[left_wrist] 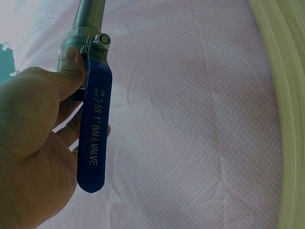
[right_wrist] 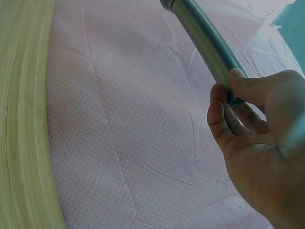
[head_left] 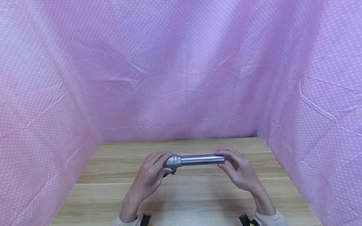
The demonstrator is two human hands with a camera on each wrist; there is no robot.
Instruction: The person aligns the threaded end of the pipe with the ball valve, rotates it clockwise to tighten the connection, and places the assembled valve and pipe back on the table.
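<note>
A metal ball valve [head_left: 172, 161] with a blue lever handle [left_wrist: 95, 129] is gripped by my left hand [head_left: 150, 174], thumb against its body. The handle's lettering reads "SS 1" BALL VALVE" with ON and OFF marks. A smooth steel pipe [head_left: 198, 159] extends from the valve's right end, joined at a hex collar. At the pipe's far end, my right hand [head_left: 237, 171] pinches it between thumb and fingers. Valve and pipe lie roughly level, held above the table. The valve's left end is hidden behind my left fingers.
A wood-grain table [head_left: 186, 194] lies below both hands. Pink dotted cloth [head_left: 181, 78] hangs at the back and along both sides. Black strap pieces [head_left: 145, 219] show at the wrists, by the light sleeves.
</note>
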